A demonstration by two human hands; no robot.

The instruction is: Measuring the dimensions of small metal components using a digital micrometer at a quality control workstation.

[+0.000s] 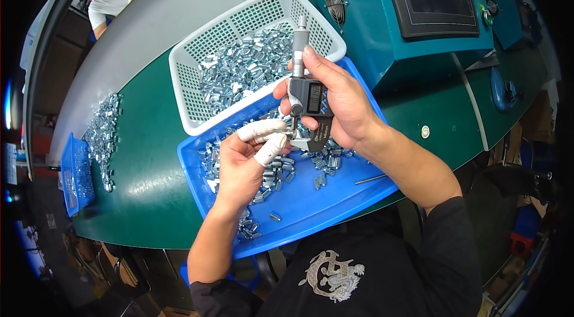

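Fingers of the left hand, sheathed in white finger cots, pinched closed on a small, mostly hidden metal sleeve at the measuring gap of a digital micrometer; right hand gripping the micrometer's frame, thumb at its thimble. Below, blue tray with loose sleeves; just beyond, white perforated basket of similar pieces. Outward, green surface, teal machine at right, sleeve heap beside a small blue basket at left.
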